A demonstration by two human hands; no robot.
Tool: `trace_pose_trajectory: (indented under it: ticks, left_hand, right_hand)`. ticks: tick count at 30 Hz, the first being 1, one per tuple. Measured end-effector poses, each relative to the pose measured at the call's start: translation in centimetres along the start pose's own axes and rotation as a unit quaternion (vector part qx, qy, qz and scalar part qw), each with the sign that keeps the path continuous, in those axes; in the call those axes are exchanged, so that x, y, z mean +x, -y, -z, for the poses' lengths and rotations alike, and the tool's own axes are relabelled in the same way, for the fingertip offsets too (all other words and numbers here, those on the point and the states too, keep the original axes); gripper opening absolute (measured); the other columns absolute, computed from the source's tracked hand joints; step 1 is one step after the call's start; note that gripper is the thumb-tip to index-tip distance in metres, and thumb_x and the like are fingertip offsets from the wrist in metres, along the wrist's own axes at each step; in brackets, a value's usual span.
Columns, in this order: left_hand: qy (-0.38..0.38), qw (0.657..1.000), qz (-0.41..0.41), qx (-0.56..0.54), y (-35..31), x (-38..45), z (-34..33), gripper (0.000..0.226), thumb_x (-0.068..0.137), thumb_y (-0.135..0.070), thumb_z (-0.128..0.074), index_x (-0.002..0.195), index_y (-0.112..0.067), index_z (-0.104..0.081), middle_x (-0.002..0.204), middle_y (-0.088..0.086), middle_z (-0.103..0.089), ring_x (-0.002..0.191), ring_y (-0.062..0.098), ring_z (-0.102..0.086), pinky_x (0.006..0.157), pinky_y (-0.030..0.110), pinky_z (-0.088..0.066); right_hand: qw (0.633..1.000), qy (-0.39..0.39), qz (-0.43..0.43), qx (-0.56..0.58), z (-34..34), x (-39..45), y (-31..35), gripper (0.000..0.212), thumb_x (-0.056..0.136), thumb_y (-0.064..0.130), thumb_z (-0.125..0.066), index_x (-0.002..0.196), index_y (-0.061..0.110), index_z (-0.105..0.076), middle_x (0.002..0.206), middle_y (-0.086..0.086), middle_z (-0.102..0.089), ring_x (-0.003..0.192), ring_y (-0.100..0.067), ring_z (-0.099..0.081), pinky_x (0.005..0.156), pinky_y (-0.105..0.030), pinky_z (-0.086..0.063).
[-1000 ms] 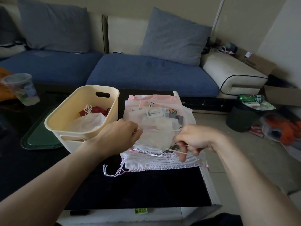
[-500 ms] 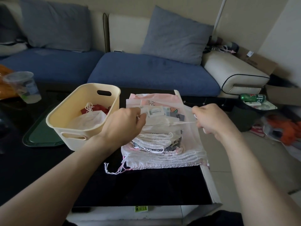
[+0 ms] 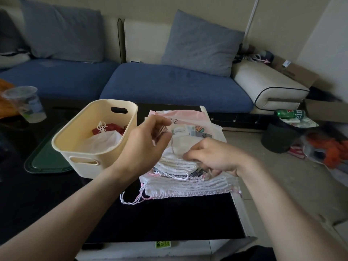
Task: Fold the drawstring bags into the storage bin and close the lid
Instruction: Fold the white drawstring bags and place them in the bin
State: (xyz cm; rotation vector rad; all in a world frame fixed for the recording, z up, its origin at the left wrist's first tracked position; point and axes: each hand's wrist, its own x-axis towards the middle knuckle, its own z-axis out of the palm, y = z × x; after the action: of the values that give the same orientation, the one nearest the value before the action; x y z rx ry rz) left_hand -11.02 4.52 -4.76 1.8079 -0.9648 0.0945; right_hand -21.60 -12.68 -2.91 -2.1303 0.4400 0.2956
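A pile of white and pink drawstring bags (image 3: 190,187) lies on the dark table, right of a cream storage bin (image 3: 81,146). Inside the bin are a folded white bag (image 3: 101,142) and a red bag (image 3: 111,128). My left hand (image 3: 146,146) is raised over the pile's left side and pinches white drawstring cords. My right hand (image 3: 212,157) lies low on the top white bag, its fingers curled on the gathered cloth. A green lid (image 3: 45,162) rests flat on the table, partly under the bin.
A clear plastic cup (image 3: 26,104) stands at the table's far left. A blue sofa (image 3: 169,87) with grey cushions runs behind the table. On the floor to the right are a dark waste bin (image 3: 278,138), a green can (image 3: 290,113) and cardboard boxes.
My right hand has come down and leftward from the pile's right side onto the top bag. My left hand has lifted slightly, keeping hold of the cords.
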Motion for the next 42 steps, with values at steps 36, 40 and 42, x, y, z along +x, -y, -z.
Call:
trace_pose_trajectory:
  ticks: [36, 40, 42]
  left_hand:
    - [0.196, 0.977, 0.032, 0.077, 3.7, -1.4, -2.8, 0.057, 0.070, -0.052, -0.081, 0.119, -0.033, -0.060, 0.124, -0.010, -0.042, 0.105, 0.001, -0.051, 0.094, 0.019, -0.047]
    - [0.139, 0.972, -0.057, 0.182, 3.2, -1.4, -2.9, 0.068, 0.071, -0.059, -0.077, 0.128, -0.030, -0.054, 0.137, -0.004, -0.037, 0.130, 0.012, -0.033, 0.106, 0.031, -0.025]
    - [0.136, 0.971, -0.067, 0.186, 2.8, -1.5, -2.8, 0.061, 0.075, -0.058, -0.075, 0.126, -0.030, -0.056, 0.140, -0.005, -0.037, 0.131, 0.011, -0.032, 0.104, 0.034, -0.024]
  right_hand:
    - [0.955, -0.213, 0.077, -0.192, 0.1, 1.4, -3.1, 0.027, 0.094, 0.042, -0.064, 0.079, 0.019, -0.069, 0.081, 0.002, -0.073, 0.075, -0.017, -0.068, 0.065, -0.031, -0.051]
    - [0.969, -0.104, -0.007, -0.223, -1.3, 1.0, -2.4, 0.038, 0.092, 0.054, -0.063, 0.068, 0.024, -0.065, 0.070, 0.005, -0.066, 0.067, -0.014, -0.063, 0.055, -0.029, -0.041]
    - [0.970, -0.101, -0.024, -0.219, -1.9, 1.2, -2.3, 0.048, 0.094, 0.057, -0.059, 0.060, 0.023, -0.059, 0.057, 0.006, -0.058, 0.057, -0.013, -0.056, 0.051, -0.027, -0.034]
